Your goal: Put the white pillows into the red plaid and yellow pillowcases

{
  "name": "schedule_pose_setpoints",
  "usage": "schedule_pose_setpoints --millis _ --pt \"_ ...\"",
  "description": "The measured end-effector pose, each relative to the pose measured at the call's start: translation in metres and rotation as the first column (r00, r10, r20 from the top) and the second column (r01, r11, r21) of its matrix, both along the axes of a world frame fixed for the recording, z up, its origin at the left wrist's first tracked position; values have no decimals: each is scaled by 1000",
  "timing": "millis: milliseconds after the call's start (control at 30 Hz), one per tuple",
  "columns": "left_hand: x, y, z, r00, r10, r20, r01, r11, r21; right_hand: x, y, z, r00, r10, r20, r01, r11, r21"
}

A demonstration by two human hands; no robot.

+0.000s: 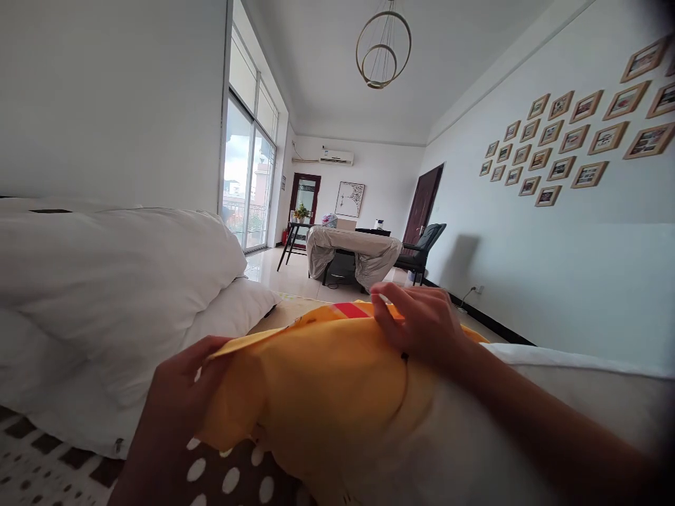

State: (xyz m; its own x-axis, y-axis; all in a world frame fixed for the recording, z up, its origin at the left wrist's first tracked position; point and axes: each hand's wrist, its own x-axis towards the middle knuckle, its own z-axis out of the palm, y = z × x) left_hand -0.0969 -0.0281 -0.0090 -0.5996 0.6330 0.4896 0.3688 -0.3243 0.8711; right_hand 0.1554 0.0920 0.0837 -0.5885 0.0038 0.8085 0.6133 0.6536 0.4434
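A thin yellow cloth [316, 365] with a red and orange patch on its far side spreads between my two hands; whether it is a pillowcase or another cover, I cannot tell. My left hand [176, 393] pinches its left edge between thumb and fingers. Over the top edge, towards the right, my right hand [422, 320] is closed on the same fabric, fingers bent. Brown fabric with white dots [230, 480] shows below the cloth at the lower left. White bedding [590, 372] lies by my right forearm, partly hidden by it.
Piled white pillows or bedding [110, 281] fill the left side. Farther off stand a table under a grey cover [353, 242], a black chair [422, 249] and a dark stool [295, 242]. Sliding glass doors [253, 176] are on the left; framed pictures [572, 140] hang on the right wall.
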Motion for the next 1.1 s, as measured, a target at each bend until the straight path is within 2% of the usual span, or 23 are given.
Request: schedule_pose_setpoints --millis 33,100,167,200,300,367,433,533,600,700,800,900,1000,1100 --pt "2 -2 2 998 31 51 -32 999 24 -1 -4 2 996 -61 67 68 991 -115" --pt "6 -4 6 987 63 147 -73 995 65 -6 -12 8 952 -148 269 237 911 -337" --pt "8 -3 6 977 53 204 -70 995 77 -14 -21 15 886 -172 430 368 826 -427" --pt "7 -2 5 976 44 213 -62 995 81 -19 -24 19 867 -174 467 392 818 -422" --pt "-1 2 -2 981 34 193 -53 994 92 -39 -30 25 870 -138 473 333 872 -359" --pt "-5 2 -4 983 44 177 -62 993 99 -56 -31 25 882 -33 469 231 899 -371" --pt "-1 -3 -1 977 59 206 -79 992 94 -73 -31 21 871 119 476 135 875 -466" --pt "14 -14 11 950 86 300 -115 990 79 -93 -35 12 840 290 459 82 768 -635" --pt "24 -21 17 934 99 343 -136 987 85 -99 -39 6 849 290 442 96 738 -668" --pt "30 -25 20 937 72 341 -106 991 84 -99 -40 -1 885 193 423 131 770 -625" --pt "23 -27 16 979 35 202 -44 998 42 -93 -32 -3 911 143 387 131 789 -601" --pt "10 -30 9 996 11 -89 -11 1000 5 -86 -22 0 932 144 333 94 791 -605" --pt "1 -34 -1 932 -50 -360 30 998 -60 -79 -13 5 959 101 265 84 792 -605" --pt "0 -33 -9 884 -9 -468 -29 997 -73 -73 -8 8 982 68 176 48 812 -582"
